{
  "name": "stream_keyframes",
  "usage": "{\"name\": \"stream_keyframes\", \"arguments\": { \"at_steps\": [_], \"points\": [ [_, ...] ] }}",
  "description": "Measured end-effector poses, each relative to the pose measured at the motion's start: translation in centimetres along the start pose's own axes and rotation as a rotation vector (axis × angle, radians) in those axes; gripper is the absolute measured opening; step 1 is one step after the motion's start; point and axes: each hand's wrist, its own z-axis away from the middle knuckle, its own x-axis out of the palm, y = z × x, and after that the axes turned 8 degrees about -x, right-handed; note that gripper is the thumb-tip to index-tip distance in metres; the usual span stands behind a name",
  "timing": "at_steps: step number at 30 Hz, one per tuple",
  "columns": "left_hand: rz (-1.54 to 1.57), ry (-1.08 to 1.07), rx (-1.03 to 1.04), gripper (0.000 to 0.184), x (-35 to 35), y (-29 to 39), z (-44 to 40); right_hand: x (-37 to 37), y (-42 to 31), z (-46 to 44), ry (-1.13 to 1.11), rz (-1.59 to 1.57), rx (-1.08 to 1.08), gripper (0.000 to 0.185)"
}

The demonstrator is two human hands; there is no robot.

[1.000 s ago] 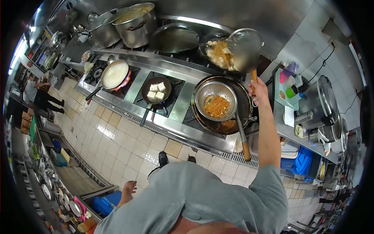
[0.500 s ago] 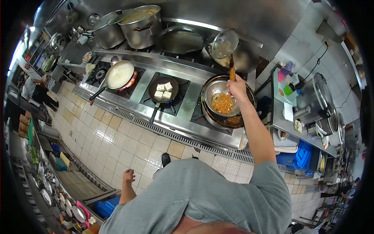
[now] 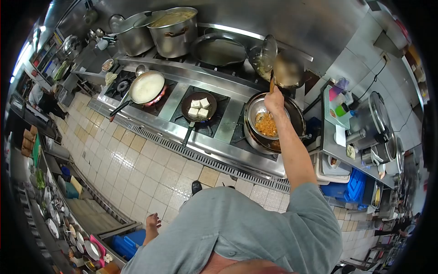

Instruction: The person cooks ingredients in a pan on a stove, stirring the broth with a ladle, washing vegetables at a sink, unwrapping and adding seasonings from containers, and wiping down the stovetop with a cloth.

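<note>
My right hand is wrapped around the wooden handle of a ladle. The ladle's round metal head is tipped on its side over a wok on the back row of the stove. Below that hand, a metal bowl with orange-brown crumbly bits sits on a larger pot; my forearm covers part of it. My left hand hangs low by my side above the floor, fingers loosely bent and apart, holding nothing.
White blocks like tofu lie in a small frying pan on the middle burner. A pan of whitish liquid stands over flame at left. Tall stockpots line the back. A side table stands at right; another person is far left.
The ladle's head has turned from facing up to nearly edge-on. My right hand stays on its handle, and the view has shifted slightly. My left hand still hangs down.
</note>
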Motion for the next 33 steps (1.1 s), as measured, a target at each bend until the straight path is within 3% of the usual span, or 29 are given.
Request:
{"name": "stream_keyframes", "arguments": {
  "at_steps": [4,6,9,16,18,21,26,28,31,33],
  "points": [
    [-0.025,0.105,0.013,0.048,1.2,2.1,1.7,2.5,2.6,-3.1,0.093,-0.05,-0.01,0.035],
    [-0.006,0.103,0.054,0.047,1.4,2.3,1.2,0.9,1.0,-3.1,-0.028,-0.323,0.163,0.022],
    [0.017,0.115,0.041,0.048,1.5,2.2,1.1,0.9,3.3,-4.3,-0.005,-0.603,0.212,0.024],
    [0.008,0.086,0.025,0.049,-0.1,-0.9,1.2,-3.2,9.1,-1.9,-0.172,-0.883,0.242,0.026],
    [-0.345,0.029,0.094,0.05,-0.7,-1.8,0.9,-4.6,9.1,-0.2,-0.196,-1.014,0.271,0.018],
    [-0.231,-0.154,-0.013,0.052,-1.1,-1.5,0.5,-4.9,10.5,0.9,-0.296,-1.132,0.301,0.009],
    [-0.491,-0.015,0.158,0.05,1.3,2.3,0.2,-7.7,9.6,3.6,-0.335,-1.168,0.411,0.019],
    [-0.11,0.027,0.056,0.051,2.4,4.5,-0.5,-9.0,9.5,5.2,-0.298,-1.157,0.413,0.02],
    [-0.125,0.049,0.115,0.053,3.9,7.8,0.3,-11.7,8.1,9.7,-0.216,-1.064,0.397,0.016],
    [-0.134,0.045,0.117,0.053,4.6,9.3,0.0,-13.3,5.5,14.2,0.019,-0.978,0.326,0.029]
  ]
}}
